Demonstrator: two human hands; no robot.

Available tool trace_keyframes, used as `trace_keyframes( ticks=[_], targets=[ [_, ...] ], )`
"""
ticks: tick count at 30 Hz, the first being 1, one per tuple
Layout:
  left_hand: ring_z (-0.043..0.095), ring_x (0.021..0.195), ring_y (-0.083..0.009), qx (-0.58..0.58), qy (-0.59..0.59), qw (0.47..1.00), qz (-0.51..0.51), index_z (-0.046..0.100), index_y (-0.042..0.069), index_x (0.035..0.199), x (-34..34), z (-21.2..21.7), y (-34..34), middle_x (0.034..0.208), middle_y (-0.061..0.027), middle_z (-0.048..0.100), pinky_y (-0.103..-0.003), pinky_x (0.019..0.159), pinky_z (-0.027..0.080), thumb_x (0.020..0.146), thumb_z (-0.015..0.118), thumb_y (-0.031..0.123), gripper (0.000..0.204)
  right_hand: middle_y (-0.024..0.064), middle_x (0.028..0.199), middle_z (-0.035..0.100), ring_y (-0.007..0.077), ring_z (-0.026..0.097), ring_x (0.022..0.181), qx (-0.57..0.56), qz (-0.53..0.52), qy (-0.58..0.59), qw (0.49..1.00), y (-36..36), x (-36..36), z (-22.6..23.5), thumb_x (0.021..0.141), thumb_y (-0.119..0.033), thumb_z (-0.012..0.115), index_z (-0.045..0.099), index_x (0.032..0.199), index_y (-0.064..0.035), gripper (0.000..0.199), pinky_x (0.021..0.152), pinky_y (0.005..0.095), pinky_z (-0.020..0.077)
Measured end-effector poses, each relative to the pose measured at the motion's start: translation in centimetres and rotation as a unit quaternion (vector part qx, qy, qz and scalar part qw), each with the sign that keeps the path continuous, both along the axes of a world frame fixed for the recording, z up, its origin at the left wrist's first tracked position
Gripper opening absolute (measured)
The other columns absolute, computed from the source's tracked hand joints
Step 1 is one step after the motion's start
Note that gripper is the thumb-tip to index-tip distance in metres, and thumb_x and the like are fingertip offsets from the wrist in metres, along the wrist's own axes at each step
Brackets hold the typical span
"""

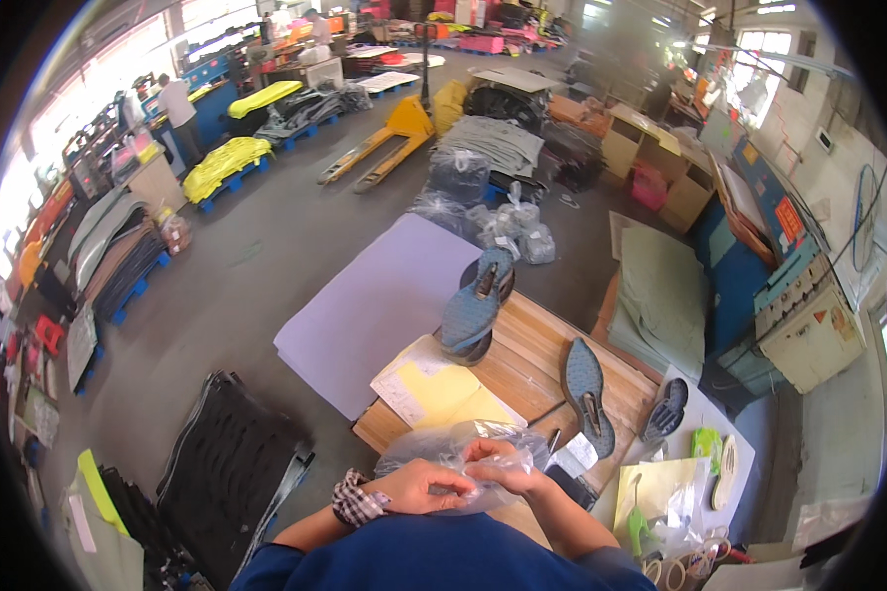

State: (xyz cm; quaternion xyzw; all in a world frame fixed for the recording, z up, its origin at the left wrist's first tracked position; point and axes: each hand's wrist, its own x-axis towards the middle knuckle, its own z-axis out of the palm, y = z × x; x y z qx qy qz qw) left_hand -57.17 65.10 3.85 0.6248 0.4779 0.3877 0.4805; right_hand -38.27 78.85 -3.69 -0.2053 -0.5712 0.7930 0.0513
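Close in front of my body, both hands hold a clear plastic bag (404, 450) near the front edge of the wooden table (527, 360). My left hand (426, 487), a checked scrunchie at its wrist, pinches the plastic. My right hand (501, 467) grips the same bag a little to the right, fingers closed. Dark contents show faintly through the film; their kind I cannot make out. Beyond the bag lie yellow and white papers (443, 389). Further back sits a stack of blue-grey shoe soles (471, 313), and a single sole (585, 389) lies to the right.
A lilac sheet (379, 295) stretches out behind the table. On the right, a white side table (742, 458) bears soles, papers and a green tool (637, 527). Black sheets (229, 473) are stacked on the floor at left. A yellow pallet jack (389, 143) stands further off.
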Motion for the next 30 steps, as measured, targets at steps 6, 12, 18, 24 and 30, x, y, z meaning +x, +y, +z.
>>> trace_keyframes(
  ticks=[6, 12, 18, 24, 30],
  targets=[
    [0.062, 0.105, -0.0171, 0.05, -0.063, 0.99, 0.115, 0.056, -0.001, 0.125, -0.3, -2.9, 3.3, 0.114, -0.0105, 0.065, -0.028, 0.092, 0.048, 0.103, 0.043, 0.005, 0.026, -0.0017, 0.088, 0.054, 0.0063, 0.052, 0.08, 0.104, -0.021, 0.076, 0.991, -1.7, 0.1, -0.2, 0.082, -0.004, 0.067, 0.051, 0.102, -0.0052, 0.026, 0.068, 0.0243, 0.0441],
    [0.066, 0.099, -0.0231, -0.005, 0.021, 0.999, 0.043, 0.058, 0.001, 0.124, 0.5, -7.0, 3.9, 0.11, -0.0147, 0.068, -0.033, 0.089, 0.05, 0.102, 0.047, 0.011, 0.027, 0.013, 0.092, 0.061, 0.0348, 0.063, 0.073, 0.513, -0.042, 0.044, 0.856, -3.3, 0.8, 1.3, 0.072, -0.001, 0.07, 0.05, 0.089, -0.0061, 0.026, 0.063, 0.0388, 0.051],
    [0.067, 0.095, -0.0278, 0.042, 0.053, 0.996, 0.066, 0.058, 0.001, 0.125, 0.0, -10.0, 4.0, 0.108, -0.0186, 0.068, -0.035, 0.086, 0.051, 0.098, 0.052, 0.015, 0.031, 0.0124, 0.097, 0.062, 0.0307, 0.066, 0.071, 0.725, -0.159, 0.06, 0.667, -2.2, -0.5, 0.2, 0.073, -0.001, 0.069, 0.056, 0.096, -0.005, 0.026, 0.055, 0.0386, 0.0536],
    [0.064, 0.082, -0.0154, -0.057, -0.014, 0.998, 0.002, 0.055, 0.002, 0.129, -2.1, -10.2, 4.2, 0.097, -0.0131, 0.069, -0.032, 0.075, 0.051, 0.091, 0.054, 0.006, 0.039, 0.0123, 0.081, 0.06, 0.029, 0.061, 0.059, 0.698, -0.194, 0.082, 0.684, -0.9, -1.3, -2.8, 0.076, 0.001, 0.07, 0.054, 0.092, -0.0032, 0.023, 0.049, 0.0391, 0.0477],
    [0.067, 0.076, -0.0213, -0.006, 0.085, 0.989, 0.122, 0.063, 0.007, 0.113, -0.9, -8.4, 3.9, 0.09, -0.0114, 0.071, -0.033, 0.071, 0.052, 0.086, 0.062, 0.004, 0.027, 0.0129, 0.074, 0.063, 0.0314, 0.065, 0.062, 0.6, -0.143, 0.033, 0.787, -1.1, -0.7, -1.3, 0.075, -0.006, 0.076, 0.054, 0.094, -0.0046, 0.029, 0.054, 0.0388, 0.051]
  ],
)
